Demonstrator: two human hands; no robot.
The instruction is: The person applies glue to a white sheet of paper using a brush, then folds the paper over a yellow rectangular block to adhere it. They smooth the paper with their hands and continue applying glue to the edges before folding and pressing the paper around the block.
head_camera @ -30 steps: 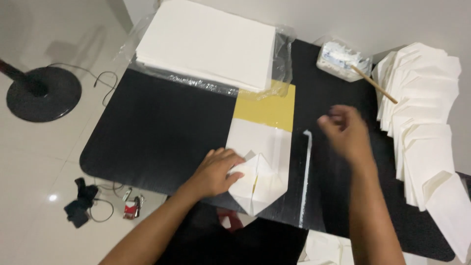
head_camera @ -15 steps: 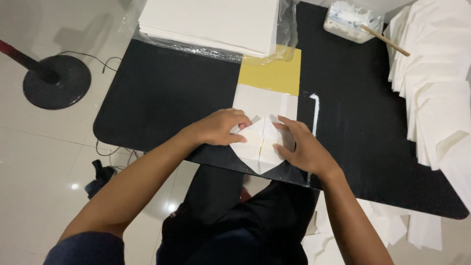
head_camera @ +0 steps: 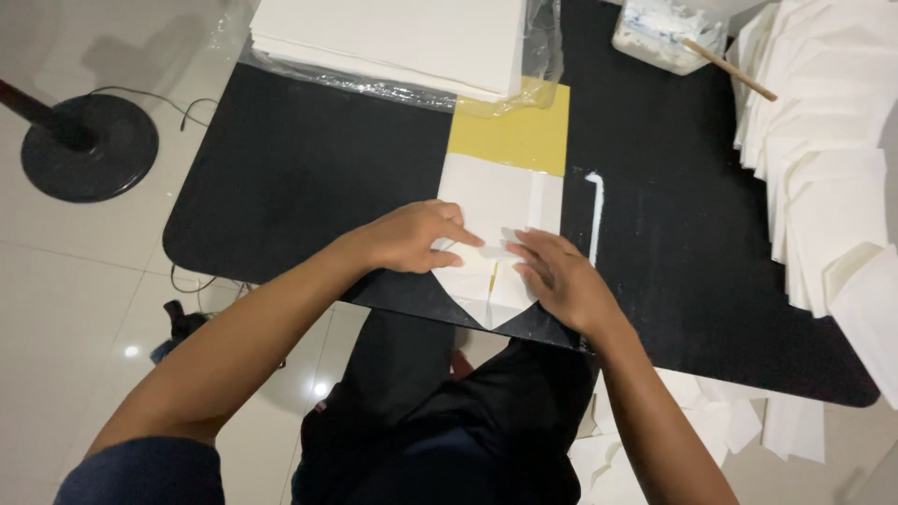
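You are now pressing both hands on the white folded paper sheet (head_camera: 499, 234), which is lying at the near edge of the black rounded tabletop (head_camera: 309, 168), over a yellow rectangular card (head_camera: 512, 136). A second ago your right hand (head_camera: 559, 281) was raised well to the right; half a second ago it was already resting on the sheet. Your left hand (head_camera: 412, 237) is lying flat, fingers pressed together. Your right fingers are slightly spread, flattening the pointed lower flaps. Your hands are hiding the fold beneath them. The stack of white paper sheets (head_camera: 402, 37) and the fanned white folded pieces (head_camera: 823, 178) are being cut off by the frame.
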